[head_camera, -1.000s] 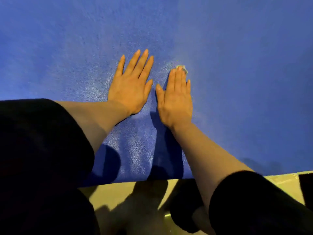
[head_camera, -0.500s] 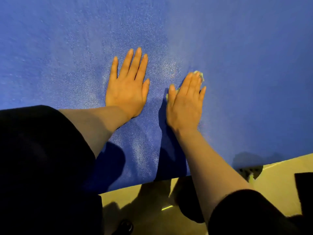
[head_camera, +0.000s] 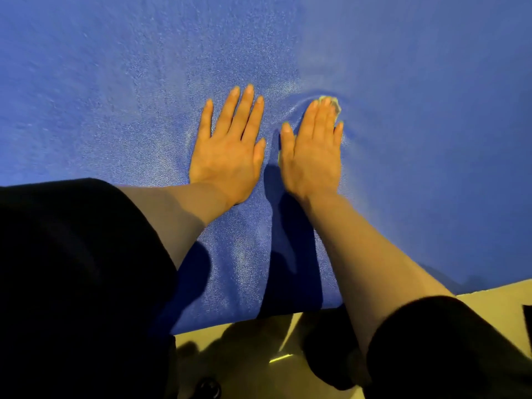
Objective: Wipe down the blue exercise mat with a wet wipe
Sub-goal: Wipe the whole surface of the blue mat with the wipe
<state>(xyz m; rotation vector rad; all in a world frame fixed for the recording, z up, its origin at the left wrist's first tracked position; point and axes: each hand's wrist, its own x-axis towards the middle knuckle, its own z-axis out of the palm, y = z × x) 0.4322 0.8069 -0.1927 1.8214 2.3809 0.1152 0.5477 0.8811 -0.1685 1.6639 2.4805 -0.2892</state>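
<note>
One blue exercise mat (head_camera: pixel 403 139) lies under my two hands, the left hand (head_camera: pixel 227 151) and the right hand (head_camera: pixel 313 154). One wet wipe (head_camera: pixel 334 103) peeks out, two black sleeves frame the shot, and one yellow floor (head_camera: pixel 489 298) borders the mat.

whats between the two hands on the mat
Only bare blue mat, in shadow, shows in the narrow gap between the left hand and right hand in the head view. The wet wipe peeks out past the right fingertips.
</note>
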